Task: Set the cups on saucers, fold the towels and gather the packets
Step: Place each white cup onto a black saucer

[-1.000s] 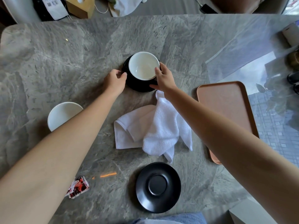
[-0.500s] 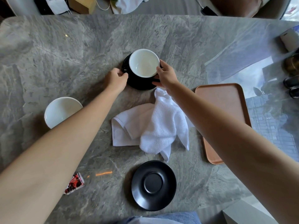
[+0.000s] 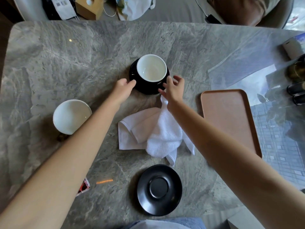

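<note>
A black cup with a white inside stands on a black saucer at the table's middle far side. My left hand touches the saucer's left rim with its fingertips. My right hand hovers just right of the cup with fingers spread, holding nothing. A second cup stands on the bare table at the left, partly behind my left forearm. An empty black saucer lies near the front edge. A crumpled white towel lies between the two saucers. A red packet peeks out under my left arm.
An empty brown tray lies at the right on the grey marble table. Dark bottles and a white box crowd the far right edge. Bags and a tissue box sit beyond the table's far edge.
My right hand has let go of the cup on the far saucer and drawn back slightly, fingers spreading. My left hand stays at the saucer's left rim.
</note>
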Action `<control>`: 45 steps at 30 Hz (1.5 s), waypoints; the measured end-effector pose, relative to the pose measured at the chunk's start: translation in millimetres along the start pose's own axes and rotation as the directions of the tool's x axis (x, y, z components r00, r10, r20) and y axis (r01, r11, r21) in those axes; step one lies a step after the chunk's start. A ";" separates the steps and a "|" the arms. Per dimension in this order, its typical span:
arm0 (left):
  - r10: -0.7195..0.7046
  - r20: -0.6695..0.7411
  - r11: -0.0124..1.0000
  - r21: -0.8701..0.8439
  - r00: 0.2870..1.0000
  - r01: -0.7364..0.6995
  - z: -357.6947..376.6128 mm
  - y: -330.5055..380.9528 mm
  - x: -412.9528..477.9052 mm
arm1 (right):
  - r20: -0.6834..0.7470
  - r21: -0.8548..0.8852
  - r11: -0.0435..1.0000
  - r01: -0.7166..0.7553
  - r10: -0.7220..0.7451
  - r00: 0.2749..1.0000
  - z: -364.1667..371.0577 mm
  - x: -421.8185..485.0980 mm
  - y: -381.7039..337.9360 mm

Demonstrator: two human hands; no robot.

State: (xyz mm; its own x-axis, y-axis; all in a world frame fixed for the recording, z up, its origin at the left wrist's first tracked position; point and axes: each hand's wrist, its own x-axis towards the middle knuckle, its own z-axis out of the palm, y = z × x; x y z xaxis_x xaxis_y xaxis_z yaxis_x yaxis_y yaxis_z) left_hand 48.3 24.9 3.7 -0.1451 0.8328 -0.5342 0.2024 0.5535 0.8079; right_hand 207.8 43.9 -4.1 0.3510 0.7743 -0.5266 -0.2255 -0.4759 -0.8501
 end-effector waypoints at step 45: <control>0.039 -0.236 0.998 0.057 0.971 -0.026 -141.4 -155.5 -143.1 | 0.639 -0.599 0.798 0.069 0.424 0.642 76.7 -144.9 59.2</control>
State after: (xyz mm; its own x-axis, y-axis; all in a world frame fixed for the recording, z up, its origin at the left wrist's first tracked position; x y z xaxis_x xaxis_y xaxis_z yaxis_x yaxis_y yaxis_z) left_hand -99.3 -181.6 -10.3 -0.3619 0.8280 -0.4283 0.2608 0.5311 0.8062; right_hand 73.9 -64.5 22.5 -0.4504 0.5623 -0.6935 0.3884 -0.5760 -0.7193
